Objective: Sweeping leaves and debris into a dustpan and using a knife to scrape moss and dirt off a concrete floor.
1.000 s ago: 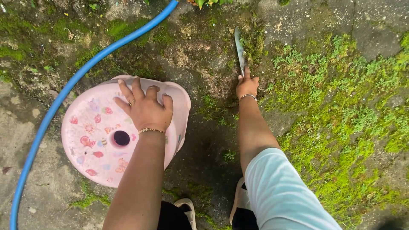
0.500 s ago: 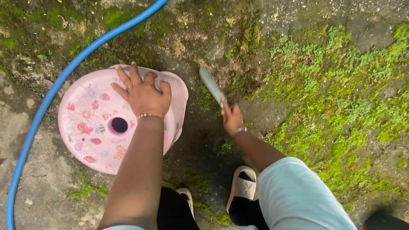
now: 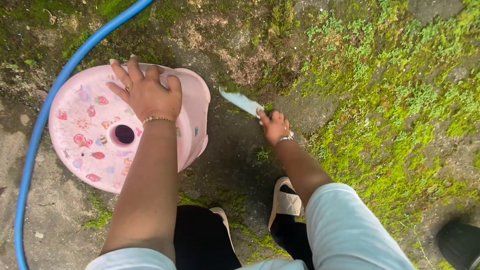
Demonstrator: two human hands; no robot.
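The right hand has swung the knife leftward, its tip now near the stool.

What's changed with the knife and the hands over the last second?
The right hand drew the knife back from the mossy crack toward the pink stool, its blade now pointing left. The left hand stayed flat on the stool, beside the blue hose.

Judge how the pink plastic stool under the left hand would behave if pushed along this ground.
The pink stool looks like thin moulded plastic, so probably light and easy to shove. The left hand lies flat on its broad seat, suggesting it stands fairly steady. The damp, mossy ground is uneven, so it might snag or rock rather than glide.
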